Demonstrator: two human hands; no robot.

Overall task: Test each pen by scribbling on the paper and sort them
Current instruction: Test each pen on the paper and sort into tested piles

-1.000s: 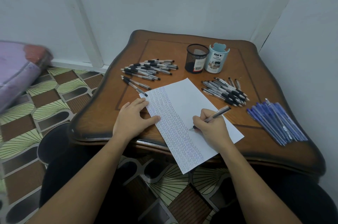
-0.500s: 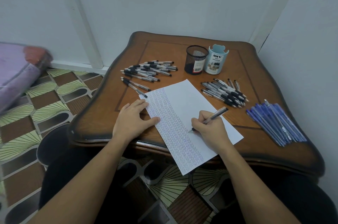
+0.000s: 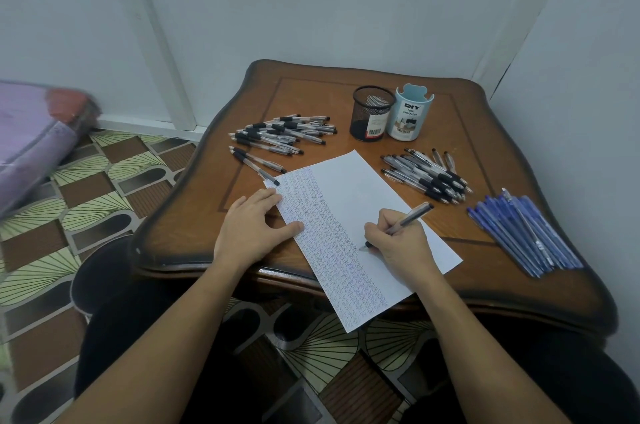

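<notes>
Table (image 3: 311, 105) space is taken up almost wholly by the sorting. The paper (image 3: 349, 195) lies slantwise across the near edge and overhangs it toward the person. Its left half is packed with rows of small scribbles and its right half is nearly bare, so I judge that many pens are already tested and there is room for more.

There are three groups of pens. The far-left heap (image 3: 280, 134) of black-gripped pens is beyond the paper, a similar right-hand heap (image 3: 427, 174) is just beside the sheet, and the blue pens (image 3: 523, 233) are fanned near the right edge. The sorting looks well advanced, though from this view I cannot tell which heap, if any, is untested stock.

The mesh cup (image 3: 370, 113) and the desk organizer (image 3: 408, 117) stand side by side at the back. No pens show above their rims.

The left hand (image 3: 249, 229) lies flat with its fingers spread, pressing down the sheet's left edge. The right hand (image 3: 398, 240) pinches one pen (image 3: 405, 220) in a writing grip, tip on the paper at the border of the scribbled area. This pen appears to be mid-test and not yet sorted.
</notes>
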